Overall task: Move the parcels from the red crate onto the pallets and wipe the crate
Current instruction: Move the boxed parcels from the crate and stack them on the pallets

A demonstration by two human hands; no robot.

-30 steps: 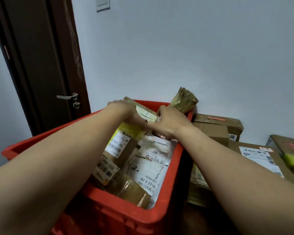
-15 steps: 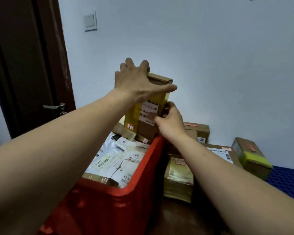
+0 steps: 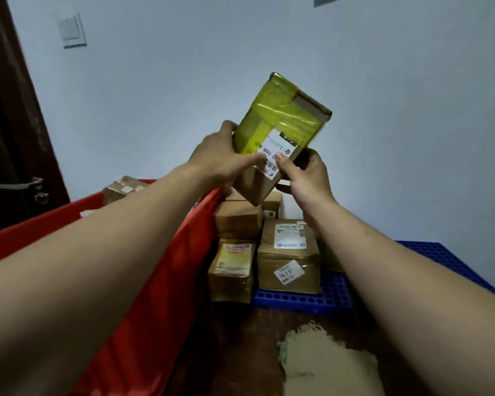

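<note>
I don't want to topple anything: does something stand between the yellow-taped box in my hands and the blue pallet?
Yes. The yellow-taped box hangs above stacked cardboard parcels that cover the left part of the blue pallet. Bare pallet shows only farther right.

A dark brown wooden door [image 3: 9, 124] is standing at the left edge, its silver lever handle [image 3: 20, 184] pointing left. A white square wall switch [image 3: 70, 30] is sitting high on the pale blue-grey painted wall [image 3: 383, 81]. Dark brown flooring [image 3: 240, 352] is showing below.
</note>
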